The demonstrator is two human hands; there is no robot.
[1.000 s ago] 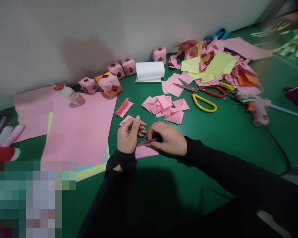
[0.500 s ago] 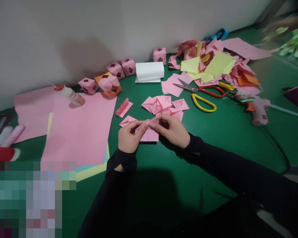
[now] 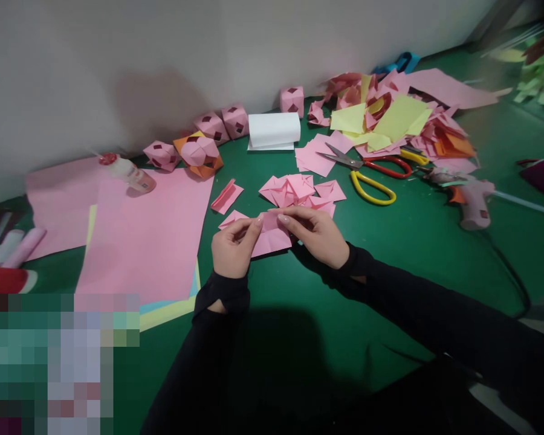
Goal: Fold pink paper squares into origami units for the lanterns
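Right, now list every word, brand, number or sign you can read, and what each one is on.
Readable text: none.
Bottle: label markings, too small and blurred to read.
Glue gun: small dark patch on the grip, too small to make out.
Pink paper in the hands: no lettering shows.
Lower-left corner: pixelated, nothing legible.

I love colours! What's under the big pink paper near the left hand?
Blue paper and yellow paper peek out along the lower right of the big pink paper. Whatever else it covers can't be seen.
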